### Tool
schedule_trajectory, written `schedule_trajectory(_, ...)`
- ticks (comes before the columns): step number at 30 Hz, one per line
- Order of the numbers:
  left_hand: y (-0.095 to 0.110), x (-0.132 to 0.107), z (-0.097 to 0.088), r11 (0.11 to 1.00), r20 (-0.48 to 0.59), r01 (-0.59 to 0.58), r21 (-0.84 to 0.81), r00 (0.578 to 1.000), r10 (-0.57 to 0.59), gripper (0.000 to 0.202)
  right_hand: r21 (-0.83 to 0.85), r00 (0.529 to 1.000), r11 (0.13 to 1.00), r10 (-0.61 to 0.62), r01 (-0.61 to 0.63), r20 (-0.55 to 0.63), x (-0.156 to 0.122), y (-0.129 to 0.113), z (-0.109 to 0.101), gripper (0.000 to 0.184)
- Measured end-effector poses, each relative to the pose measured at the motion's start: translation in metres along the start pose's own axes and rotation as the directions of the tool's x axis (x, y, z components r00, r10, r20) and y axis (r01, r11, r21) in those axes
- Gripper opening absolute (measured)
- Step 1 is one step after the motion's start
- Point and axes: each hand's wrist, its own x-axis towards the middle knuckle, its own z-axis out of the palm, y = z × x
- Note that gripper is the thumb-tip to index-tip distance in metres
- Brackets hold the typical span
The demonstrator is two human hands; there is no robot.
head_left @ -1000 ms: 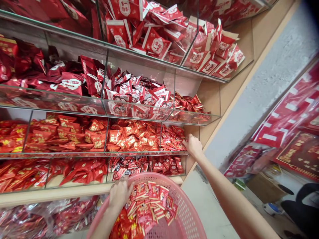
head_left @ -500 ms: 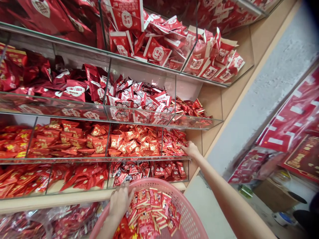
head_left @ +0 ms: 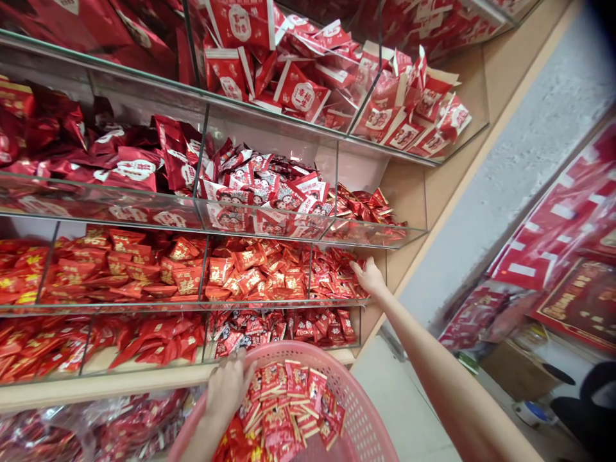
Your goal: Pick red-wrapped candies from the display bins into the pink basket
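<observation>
My left hand (head_left: 226,387) grips the rim of a pink plastic perforated basket (head_left: 308,351), which holds a heap of small red-and-gold packets (head_left: 282,404). My right hand (head_left: 369,277) reaches over the glass front of a display compartment and rests among loose red-and-gold packets (head_left: 269,276) at its right end. Its fingertips are partly hidden by the packets, and I cannot tell whether they hold any.
Tiers of glass-fronted compartments (head_left: 212,218) full of red packets rise ahead and to the left. A wooden side panel (head_left: 409,205) and a grey wall (head_left: 505,192) lie to the right. Red printed banners (head_left: 563,256), a cardboard box (head_left: 517,371) and a dark chair (head_left: 582,398) stand further right.
My right hand has shifted slightly among the packets, and the view has moved a little. My left hand stays on the basket rim.
</observation>
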Motion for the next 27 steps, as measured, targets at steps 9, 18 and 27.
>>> schedule_trajectory(9, -0.003, 0.001, 0.006, 1.000, 0.006, -0.002, 0.018, 1.000, 0.002, 0.045, 0.358, 0.831, 0.895, -0.401, 0.266, 0.386, -0.008, -0.007, -0.029, 0.056)
schedule_trajectory(18, -0.001, 0.000, -0.001, 1.000, 0.025, -0.010, 0.003, 1.000, 0.010, 0.043, 0.254, 0.758, 0.918, -0.394, 0.303, 0.520, -0.015, -0.008, -0.015, 0.062)
schedule_trajectory(27, -0.002, 0.001, 0.001, 1.000, 0.022, -0.008, -0.003, 1.000, 0.008, 0.043, -0.030, 0.950, 0.981, -0.177, 0.191, 0.258, -0.006, -0.001, -0.024, 0.053)
